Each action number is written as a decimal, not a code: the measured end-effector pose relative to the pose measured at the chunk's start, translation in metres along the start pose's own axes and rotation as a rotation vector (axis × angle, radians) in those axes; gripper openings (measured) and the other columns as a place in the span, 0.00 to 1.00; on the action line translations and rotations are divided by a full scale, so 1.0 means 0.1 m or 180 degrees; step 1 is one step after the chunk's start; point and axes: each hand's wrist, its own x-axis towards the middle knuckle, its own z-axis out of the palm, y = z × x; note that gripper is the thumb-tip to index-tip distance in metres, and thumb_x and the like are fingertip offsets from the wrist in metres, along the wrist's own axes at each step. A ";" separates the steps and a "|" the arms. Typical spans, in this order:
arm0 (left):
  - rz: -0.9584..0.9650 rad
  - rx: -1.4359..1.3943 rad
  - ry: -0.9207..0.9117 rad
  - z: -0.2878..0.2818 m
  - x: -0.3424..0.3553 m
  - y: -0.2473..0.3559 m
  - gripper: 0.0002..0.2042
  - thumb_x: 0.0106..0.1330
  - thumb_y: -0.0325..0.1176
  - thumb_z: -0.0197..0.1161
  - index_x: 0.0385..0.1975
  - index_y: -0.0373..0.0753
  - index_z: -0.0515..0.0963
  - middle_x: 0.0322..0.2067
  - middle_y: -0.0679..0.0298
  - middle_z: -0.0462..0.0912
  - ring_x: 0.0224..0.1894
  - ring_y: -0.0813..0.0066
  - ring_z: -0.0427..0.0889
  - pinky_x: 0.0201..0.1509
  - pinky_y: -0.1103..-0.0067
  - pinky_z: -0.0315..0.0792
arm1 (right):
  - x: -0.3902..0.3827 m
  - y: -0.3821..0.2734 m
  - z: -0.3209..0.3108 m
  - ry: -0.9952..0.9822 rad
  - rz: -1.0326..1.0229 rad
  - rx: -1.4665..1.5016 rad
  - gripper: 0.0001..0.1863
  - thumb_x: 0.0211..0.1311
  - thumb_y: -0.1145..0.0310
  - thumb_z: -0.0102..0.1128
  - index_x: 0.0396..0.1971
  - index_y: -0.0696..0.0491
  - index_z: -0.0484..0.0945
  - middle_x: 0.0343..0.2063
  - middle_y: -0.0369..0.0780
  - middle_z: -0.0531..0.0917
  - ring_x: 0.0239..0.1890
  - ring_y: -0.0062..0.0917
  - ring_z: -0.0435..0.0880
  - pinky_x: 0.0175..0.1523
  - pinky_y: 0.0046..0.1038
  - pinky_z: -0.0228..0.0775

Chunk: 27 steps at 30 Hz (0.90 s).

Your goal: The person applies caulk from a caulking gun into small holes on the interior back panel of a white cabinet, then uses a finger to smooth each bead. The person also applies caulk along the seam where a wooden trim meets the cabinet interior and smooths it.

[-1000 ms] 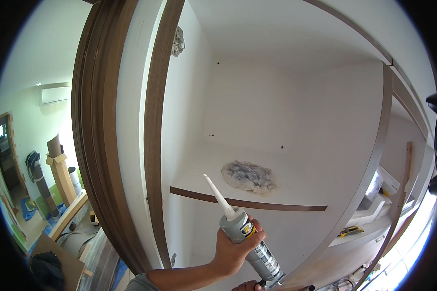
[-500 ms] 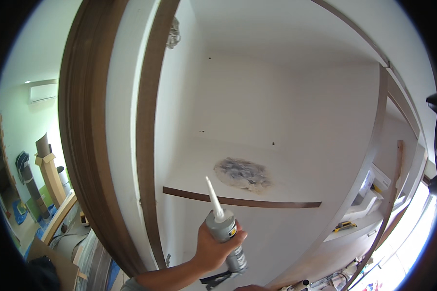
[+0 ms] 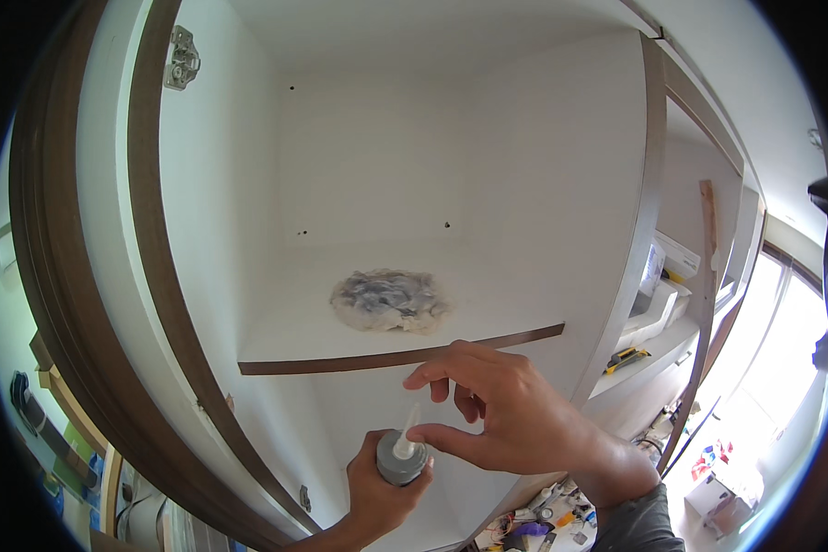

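Note:
My left hand point(image 3: 382, 488) is wrapped around a grey sealant cartridge point(image 3: 402, 465), which points up toward the view below a shelf edge. From its top rises a pale, tapered nozzle point(image 3: 408, 432). Over it hovers my right hand point(image 3: 501, 405), thumb and fingers apart. The right thumb tip is beside the nozzle; I cannot tell whether it touches. Hidden beneath the left hand is the cartridge's lower part. On the white shelf beyond lies a round patch of grey, crumpled material point(image 3: 393, 301) with a tan rim.
A brown edge strip point(image 3: 400, 359) fronts the cabinet shelf. At the left, a metal hinge point(image 3: 182, 57) is fixed to the cabinet side. A yellow-and-black utility knife point(image 3: 626, 360) lies on a right-hand shelf. Below right are cluttered small items point(image 3: 547, 520); brown door framing point(image 3: 55, 230) rises at left.
My right hand has come up from the lower edge to the nozzle. The left hand has lowered the cartridge and tipped it toward the view. The view has shifted to the right.

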 end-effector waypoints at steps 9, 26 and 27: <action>0.0087 0.0041 0.0048 0.04 0.00 -0.05 0.23 0.60 0.33 0.78 0.49 0.34 0.74 0.36 0.58 0.88 0.37 0.69 0.89 0.45 0.72 0.82 | 0.13 0.13 0.09 0.0145 -0.0213 -0.0352 0.15 0.58 0.62 0.80 0.37 0.53 0.83 0.31 0.38 0.83 0.27 0.25 0.79 0.33 0.29 0.71; 0.0018 -0.0033 -0.0159 -0.17 0.18 -0.31 0.24 0.60 0.33 0.79 0.51 0.35 0.75 0.39 0.55 0.88 0.41 0.61 0.90 0.49 0.68 0.83 | 0.53 0.07 -0.23 -0.0576 0.0686 0.0613 0.17 0.61 0.70 0.77 0.49 0.54 0.84 0.33 0.31 0.81 0.25 0.11 0.75 0.34 0.20 0.70; 0.0058 -0.0086 -0.0262 -0.23 0.20 -0.33 0.23 0.60 0.34 0.79 0.50 0.35 0.75 0.38 0.57 0.88 0.40 0.65 0.89 0.48 0.70 0.82 | 0.72 0.15 -0.25 -0.0474 0.0742 0.0685 0.18 0.64 0.71 0.73 0.53 0.56 0.84 0.35 0.29 0.81 0.27 0.09 0.74 0.34 0.19 0.68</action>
